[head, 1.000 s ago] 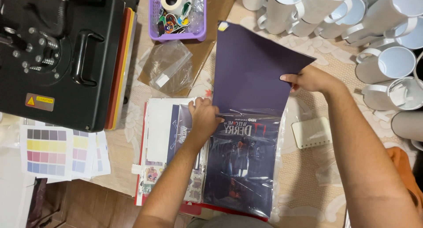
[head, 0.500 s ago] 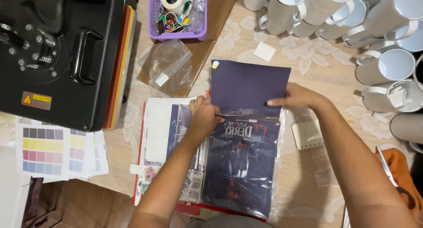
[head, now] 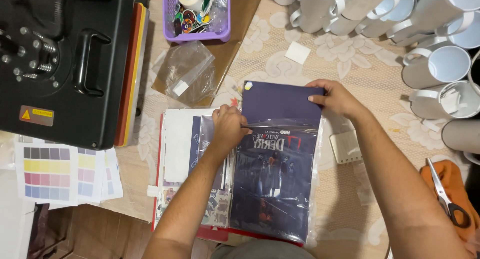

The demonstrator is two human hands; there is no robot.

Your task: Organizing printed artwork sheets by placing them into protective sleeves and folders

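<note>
Sliding out of a clear plastic sleeve (head: 275,189), a dark purple sheet of paper (head: 282,100) lies at the table's centre, its lower part inside the sleeve over a dark printed poster (head: 272,181). We see the right hand (head: 336,98) pinching the sheet's upper right edge, thumb on top. The left hand (head: 230,129) is closed on the sleeve's open lip at the sheet's 8 o'clock. The sleeve rests on a stack of printed sheets (head: 195,154). At 10 o'clock stands a black heat press (head: 60,59); at 12, a purple basket (head: 197,14); at 2, white mugs (head: 400,29). At 4, scissors (head: 445,194) lie on an orange cloth (head: 450,184).
</note>
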